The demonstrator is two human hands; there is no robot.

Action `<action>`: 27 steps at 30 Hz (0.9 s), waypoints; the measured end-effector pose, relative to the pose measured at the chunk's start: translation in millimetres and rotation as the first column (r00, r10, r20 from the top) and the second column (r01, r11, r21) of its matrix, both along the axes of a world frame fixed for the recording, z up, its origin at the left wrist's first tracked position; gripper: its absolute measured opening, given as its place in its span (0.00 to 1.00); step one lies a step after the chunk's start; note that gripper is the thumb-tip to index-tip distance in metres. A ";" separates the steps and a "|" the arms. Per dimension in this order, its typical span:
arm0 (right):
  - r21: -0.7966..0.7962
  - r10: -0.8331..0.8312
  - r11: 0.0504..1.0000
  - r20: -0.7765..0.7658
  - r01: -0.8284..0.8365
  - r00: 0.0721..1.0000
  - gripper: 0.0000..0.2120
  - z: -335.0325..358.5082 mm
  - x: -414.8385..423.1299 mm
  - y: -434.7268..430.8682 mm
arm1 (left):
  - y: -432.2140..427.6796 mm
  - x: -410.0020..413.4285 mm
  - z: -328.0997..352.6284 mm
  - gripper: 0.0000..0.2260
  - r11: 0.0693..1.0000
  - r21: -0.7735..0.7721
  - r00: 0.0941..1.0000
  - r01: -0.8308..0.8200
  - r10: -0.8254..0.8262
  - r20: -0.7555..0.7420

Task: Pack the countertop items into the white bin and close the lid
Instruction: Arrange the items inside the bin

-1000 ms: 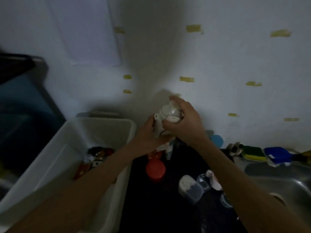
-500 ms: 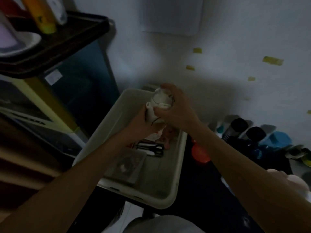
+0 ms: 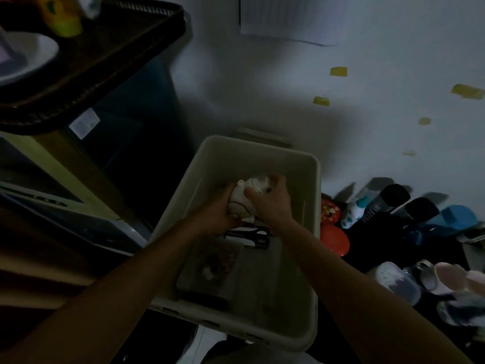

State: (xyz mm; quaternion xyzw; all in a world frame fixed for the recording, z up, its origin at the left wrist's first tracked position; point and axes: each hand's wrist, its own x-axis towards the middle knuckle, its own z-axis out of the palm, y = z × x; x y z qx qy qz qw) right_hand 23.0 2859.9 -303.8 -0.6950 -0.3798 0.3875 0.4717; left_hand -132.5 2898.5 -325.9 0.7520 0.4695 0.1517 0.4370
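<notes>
- Over the white bin (image 3: 312,206), head view: two hands hold a small white container (image 3: 242,197) low inside the bin's far half, and the packing step looks to be in hand
- Left hand (image 3: 217,214) curls round the container's lower side, while right hand (image 3: 271,206) grips its top, fingers wrapped over it
- Container sits between the two palms, above a black-handled tool (image 3: 253,236) and near a clear flat box (image 3: 210,266) on the bin floor; whether it touches the tool cannot be told
- Next move likely calls for setting it on bare floor and letting go
- Red lid (image 3: 335,240), dark bottles (image 3: 393,197) and blue cap (image 3: 458,219) wait on the countertop just right of the bin, which stands uncovered
</notes>
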 end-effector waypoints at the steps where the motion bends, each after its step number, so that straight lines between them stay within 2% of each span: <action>1: -0.038 -0.044 0.998 -0.034 0.042 0.998 0.33 -9.0 -2.6 3.0 | 5.8 0.0 -5.8 0.38 1.000 0.009 0.998 0.016 -0.016 -0.059; 3: -0.103 -0.136 0.987 -0.103 0.126 0.985 0.34 -26.4 -7.0 8.7 | 14.3 -1.3 -12.7 0.35 0.998 0.034 0.987 0.058 -0.052 -0.155; 7: -0.238 -0.311 0.938 -0.254 0.252 0.916 0.40 -65.2 -16.6 17.7 | 29.5 -4.6 -34.9 0.42 0.972 0.113 0.919 0.206 -0.152 -0.364; 9: -0.285 -0.368 0.915 -0.301 0.286 0.880 0.47 -90.2 -19.9 22.5 | 34.9 -3.2 -43.1 0.41 0.964 0.115 0.887 0.241 -0.171 -0.428; 12: -0.349 -0.416 0.889 -0.341 0.297 0.843 0.49 -158.2 -18.2 33.5 | 42.4 -2.2 -56.7 0.37 0.938 0.121 0.829 0.326 -0.222 -0.513; 14: -0.385 -0.437 0.875 -0.361 0.295 0.824 0.53 -160.7 -21.8 30.6 | 45.3 -1.5 -62.7 0.38 0.927 0.078 0.798 0.367 -0.271 -0.538; 15: -0.410 -0.442 0.865 -0.348 0.290 0.827 0.52 -143.0 -26.6 26.0 | 46.2 -0.7 -64.1 0.41 0.919 0.060 0.786 0.389 -0.297 -0.542; 18: -0.446 -0.435 0.853 -0.317 0.272 0.843 0.39 -120.0 -29.9 16.4 | 49.5 2.5 -70.8 0.45 0.896 0.016 0.749 0.445 -0.362 -0.555; 20: -0.519 -0.470 0.813 -0.320 0.263 0.822 0.40 -126.5 -27.4 15.3 | 51.5 4.1 -76.8 0.44 0.885 0.001 0.731 0.465 -0.383 -0.565; 23: -0.548 -0.475 0.800 -0.331 0.243 0.816 0.47 -135.1 -29.5 19.0 | 53.2 4.6 -85.7 0.43 0.875 0.017 0.714 0.485 -0.384 -0.586; 24: -0.558 -0.461 0.800 -0.338 0.220 0.820 0.47 -141.8 -29.2 20.8 | 53.7 5.5 -87.3 0.43 0.871 0.015 0.701 0.490 -0.384 -0.601; 27: -0.545 -0.435 0.817 -0.366 0.190 0.823 0.34 -168.3 -24.2 26.9 | 53.7 8.8 -91.3 0.43 0.885 -0.043 0.667 0.464 -0.381 -0.640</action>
